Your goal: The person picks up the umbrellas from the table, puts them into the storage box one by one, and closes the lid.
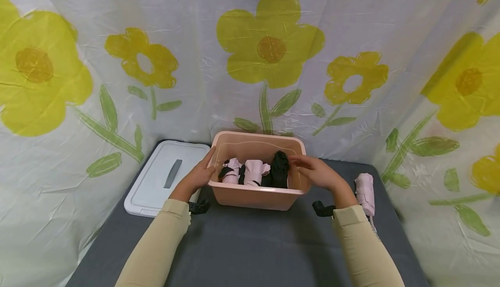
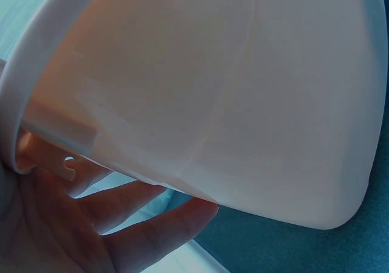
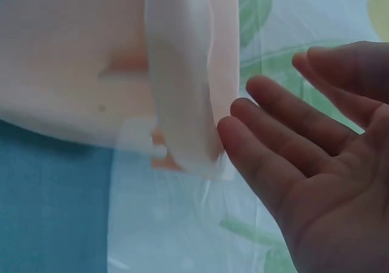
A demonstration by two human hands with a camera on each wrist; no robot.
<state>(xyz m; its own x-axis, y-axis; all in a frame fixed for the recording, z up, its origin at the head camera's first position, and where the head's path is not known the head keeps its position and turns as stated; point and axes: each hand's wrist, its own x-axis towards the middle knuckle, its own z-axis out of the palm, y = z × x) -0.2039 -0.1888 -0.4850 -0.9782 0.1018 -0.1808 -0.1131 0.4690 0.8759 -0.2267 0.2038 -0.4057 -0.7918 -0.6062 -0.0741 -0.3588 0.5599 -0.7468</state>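
The peach bin (image 1: 250, 196) sits on the far middle of the dark table (image 1: 250, 243). The left hand (image 1: 200, 173) is at its left end — fingers fairly straight against the outer wall, probably to steady it. The right hand (image 1: 316, 172) is loosely extended at the right rim, gripping nothing; whether its fingertips touch the black bundle (image 1: 279, 169) nearby, I cannot tell. Left of that, two pink bundles (image 1: 254, 172) share the bin's width. The white lid (image 1: 148, 191) lies left and a rolled pink bundle (image 1: 365, 193) right — seemingly leaving the bin accessible.
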